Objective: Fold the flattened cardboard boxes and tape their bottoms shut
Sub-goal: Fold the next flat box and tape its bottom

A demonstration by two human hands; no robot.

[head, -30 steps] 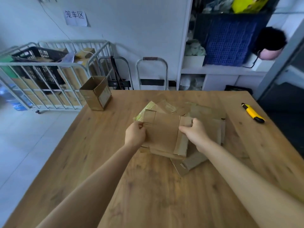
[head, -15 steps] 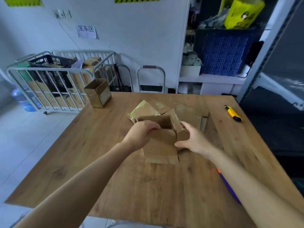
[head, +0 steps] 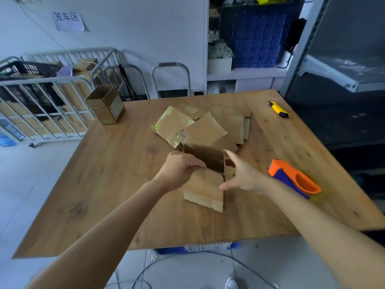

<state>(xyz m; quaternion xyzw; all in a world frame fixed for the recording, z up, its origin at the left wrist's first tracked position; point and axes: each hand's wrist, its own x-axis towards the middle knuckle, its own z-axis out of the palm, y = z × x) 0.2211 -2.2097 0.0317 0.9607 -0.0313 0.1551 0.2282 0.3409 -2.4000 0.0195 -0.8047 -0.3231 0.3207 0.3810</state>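
A small brown cardboard box (head: 205,184) stands opened up near the middle of the wooden table (head: 116,184), its upper end open and a flap hanging at its near bottom. My left hand (head: 180,170) grips the box's left top edge, fingers curled over the rim. My right hand (head: 242,176) is at the box's right side with fingers spread and straight, touching or just beside the wall. Behind the box lies a pile of flattened cardboard boxes (head: 200,126). An orange and blue tape dispenser (head: 293,178) lies to the right of my right hand.
A folded open box (head: 106,105) stands at the table's far left corner. A yellow utility knife (head: 278,109) lies at the far right. Metal cage trolleys (head: 48,101) stand left of the table, shelving with a blue crate (head: 256,36) behind it. Cables run on the floor.
The flat box has been lifted off the pile, pulled nearer and opened into a tube. My head has moved back, bringing the tape dispenser into view.
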